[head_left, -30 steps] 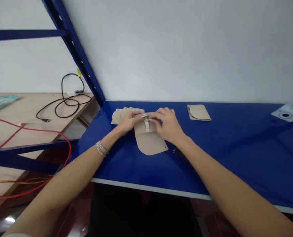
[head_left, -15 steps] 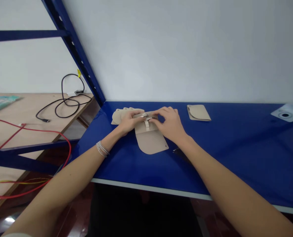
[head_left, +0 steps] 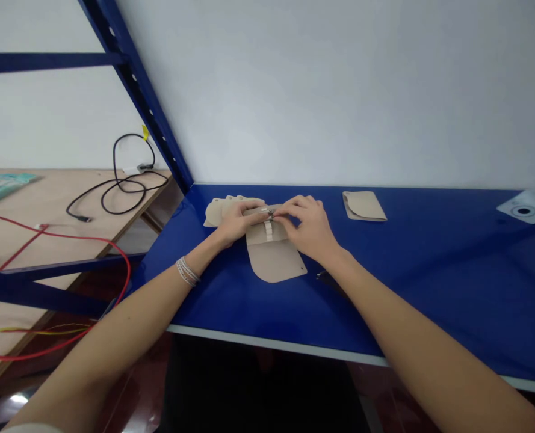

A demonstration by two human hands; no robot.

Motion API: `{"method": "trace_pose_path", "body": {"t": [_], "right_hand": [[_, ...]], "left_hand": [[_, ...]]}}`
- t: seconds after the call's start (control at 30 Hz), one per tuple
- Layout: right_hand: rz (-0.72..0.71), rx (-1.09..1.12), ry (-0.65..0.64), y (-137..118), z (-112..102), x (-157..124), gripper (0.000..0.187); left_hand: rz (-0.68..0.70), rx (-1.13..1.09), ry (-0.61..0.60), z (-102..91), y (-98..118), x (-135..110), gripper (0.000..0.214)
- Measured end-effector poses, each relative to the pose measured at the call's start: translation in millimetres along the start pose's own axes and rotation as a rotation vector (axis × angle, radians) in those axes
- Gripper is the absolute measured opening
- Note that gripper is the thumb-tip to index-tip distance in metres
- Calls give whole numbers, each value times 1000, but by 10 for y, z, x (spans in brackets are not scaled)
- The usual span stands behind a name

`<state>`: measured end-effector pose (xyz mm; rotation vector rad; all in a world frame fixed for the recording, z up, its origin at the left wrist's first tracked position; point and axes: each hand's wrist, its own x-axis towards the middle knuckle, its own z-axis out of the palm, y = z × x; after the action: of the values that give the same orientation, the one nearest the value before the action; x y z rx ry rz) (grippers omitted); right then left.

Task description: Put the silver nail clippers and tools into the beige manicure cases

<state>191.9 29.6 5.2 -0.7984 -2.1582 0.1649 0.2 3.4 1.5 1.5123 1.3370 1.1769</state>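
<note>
An opened beige leather-like case (head_left: 277, 262) lies on the blue table, its rounded flap toward me with a small dark dot at one corner. A short cream strap (head_left: 268, 231) runs across its upper part. My left hand (head_left: 236, 224) grips the case's upper left, thumb laid along the top. From the right, my right hand (head_left: 311, 227) pinches a small metal piece (head_left: 271, 213) at the strap's upper end, close to my left thumb tip. The metal piece's exact kind is too small to make out.
Several similar beige pieces (head_left: 213, 213) overlap left of my hands. One folded beige piece (head_left: 365, 205) lies to the right. A dark tool tip (head_left: 322, 275) shows beside my right forearm. Far right is a pale flat object (head_left: 529, 205). A black cable (head_left: 114, 192) rests on the left bench.
My right fingertips have closed in to the left, toward my left thumb, with the small metal piece between them. The case and my left hand stay almost in place.
</note>
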Motion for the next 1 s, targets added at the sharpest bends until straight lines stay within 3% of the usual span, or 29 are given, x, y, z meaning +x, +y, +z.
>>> {"method": "trace_pose_path", "body": {"t": [0.27,0.33,0.4,0.53,0.63,0.7,0.77,0.83,1.0], "right_hand": [[73,45,26,-11,1,-7,10],[130,103,-44,5,-105,34,9],[188,165,-243,22,-281,103,10],[288,165,-834,58,-692,235,18],[287,136,-1115,141,-862,232,33],[260,114,-1220,229,-885,176,39],[240,138,-1236,320,-861,101,35],[235,213,-1168,390,-823,29,27],[213,280,-889,406,-760,-96,19]], "left_hand": [[17,8,-5,-2,15,1,36],[6,35,7,-3,16,0,39],[-3,71,33,-5,22,-3,40],[39,133,25,-11,51,-13,38],[62,164,11,-17,71,-24,38],[74,175,5,-19,73,-28,37],[87,172,6,-19,67,-28,36],[94,171,15,-17,62,-26,36],[93,214,21,4,81,-35,36]]}}
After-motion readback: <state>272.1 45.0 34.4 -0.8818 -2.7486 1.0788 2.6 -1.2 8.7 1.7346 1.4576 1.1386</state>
